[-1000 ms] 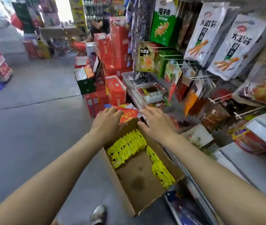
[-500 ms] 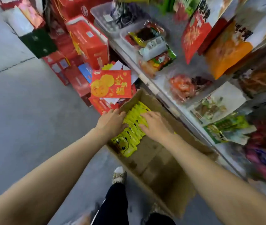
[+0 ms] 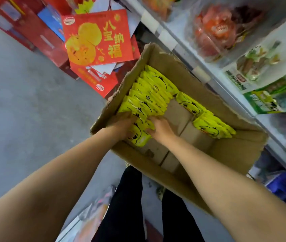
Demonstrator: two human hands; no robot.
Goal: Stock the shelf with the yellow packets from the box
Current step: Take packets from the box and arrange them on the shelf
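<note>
Gripping, apparently, yellow packets in the box: both hands.

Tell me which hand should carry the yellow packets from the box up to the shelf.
Right, probably. Both hands grip the near end of the packet row in the box, but the right hand is on the shelf side, so it reaches without crossing. The left hand sits by the far wall.

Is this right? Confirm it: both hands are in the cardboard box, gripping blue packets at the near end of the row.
Wrong in one respect: the head view shows yellow packets, not blue. The left hand and right hand do grip them inside the cardboard box.
</note>
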